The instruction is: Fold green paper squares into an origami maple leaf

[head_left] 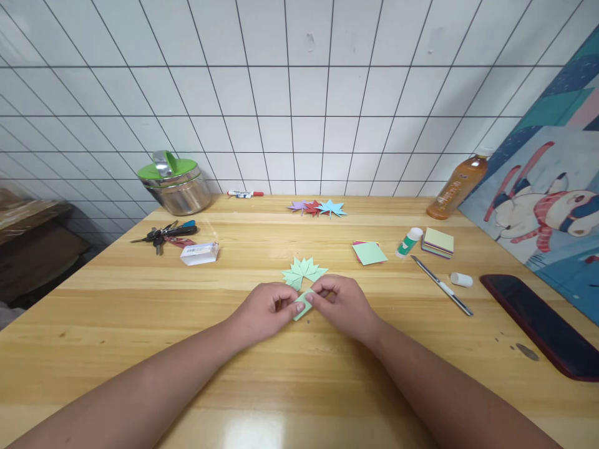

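Note:
A small folded piece of light green paper (pixel 303 305) is pinched between both hands near the middle of the table. My left hand (pixel 267 312) grips its left edge with thumb and fingers. On the paper's right side, my right hand (pixel 342 304) is closed, the thumb pressing on top. Just beyond the fingers lies a pale green paper leaf (pixel 304 270) made of pointed folded pieces; its lower part is partly hidden by the hands. A short stack of square paper (pixel 369 252), green on top, rests to the right.
Purple, red and blue paper leaves (pixel 331 208) lie at the back. On the right are a glue stick (pixel 409 242), its white cap (pixel 461 279), a pen (pixel 442 285), sticky notes (pixel 438 242), a bottle (pixel 458 186) and a phone (pixel 543 324). Keys (pixel 163 233), a small white box (pixel 199 253) and a steel pot (pixel 180 192) stand left.

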Demonstrator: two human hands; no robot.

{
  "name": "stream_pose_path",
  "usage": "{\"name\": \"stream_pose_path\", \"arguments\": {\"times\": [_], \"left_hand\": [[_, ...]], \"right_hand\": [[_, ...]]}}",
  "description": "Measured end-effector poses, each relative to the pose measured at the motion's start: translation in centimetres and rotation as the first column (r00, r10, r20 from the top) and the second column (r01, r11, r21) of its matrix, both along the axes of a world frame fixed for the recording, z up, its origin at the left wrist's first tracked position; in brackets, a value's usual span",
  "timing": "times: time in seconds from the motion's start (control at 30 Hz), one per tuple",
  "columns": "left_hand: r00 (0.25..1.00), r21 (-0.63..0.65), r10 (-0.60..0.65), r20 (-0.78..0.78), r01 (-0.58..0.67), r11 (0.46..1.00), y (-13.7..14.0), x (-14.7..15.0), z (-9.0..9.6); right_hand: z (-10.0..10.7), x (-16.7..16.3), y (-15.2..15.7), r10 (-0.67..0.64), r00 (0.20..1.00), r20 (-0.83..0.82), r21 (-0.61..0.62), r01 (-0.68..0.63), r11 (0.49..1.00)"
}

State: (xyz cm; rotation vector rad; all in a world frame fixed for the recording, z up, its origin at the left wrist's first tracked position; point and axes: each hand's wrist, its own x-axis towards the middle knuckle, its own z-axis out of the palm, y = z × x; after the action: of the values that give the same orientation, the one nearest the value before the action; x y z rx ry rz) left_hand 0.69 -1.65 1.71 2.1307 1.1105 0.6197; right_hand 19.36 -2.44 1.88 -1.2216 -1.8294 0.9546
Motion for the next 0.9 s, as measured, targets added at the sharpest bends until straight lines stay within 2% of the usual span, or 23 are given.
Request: {"name": "stream_pose_path", "arguments": {"times": [0.13, 0.2, 0.33, 0.43, 0.53, 0.67, 0.9], "left_hand": [[0.994, 0.111, -0.074, -0.078, 0.082, 0.99, 0.01, -0.14, 0.16], [0.995, 0.1, -0.068, -0.067, 0.074, 0.992, 0.05, -0.17, 0.15], [0.999, 0.033, 0.03, 0.038, -0.032, 0.999, 0.18, -0.17, -0.09], [0.995, 0.039, 0.052, 0.084, -0.055, 0.998, 0.24, -0.14, -0.2], [0.994, 0.024, 0.064, 0.092, -0.066, 0.998, 0.19, -0.09, -0.12], [0.992, -0.032, 0.072, 0.1, -0.069, 0.997, 0.1, -0.01, 0.09], [0.979, -0.235, 0.07, 0.193, -0.024, 0.972, 0.38, -0.06, 0.05]], "right_hand": [[-0.02, 0.06, -0.05, 0.048, 0.998, 0.051, 0.034, -0.05, 0.998], [-0.09, 0.05, -0.04, 0.024, 0.998, 0.054, 0.015, -0.024, 1.0], [-0.22, -0.1, 0.06, -0.01, 0.999, -0.039, -0.181, 0.003, 0.983], [-0.14, -0.18, 0.2, -0.019, 0.984, -0.177, -0.354, -0.046, 0.934], [0.08, -0.1, 0.33, -0.093, 0.947, -0.308, -0.447, -0.058, 0.892], [0.33, 0.01, 0.42, -0.159, 0.921, -0.356, -0.473, -0.031, 0.88], [0.35, -0.33, 0.39, -0.21, 0.903, -0.374, -0.459, 0.017, 0.888]]}}
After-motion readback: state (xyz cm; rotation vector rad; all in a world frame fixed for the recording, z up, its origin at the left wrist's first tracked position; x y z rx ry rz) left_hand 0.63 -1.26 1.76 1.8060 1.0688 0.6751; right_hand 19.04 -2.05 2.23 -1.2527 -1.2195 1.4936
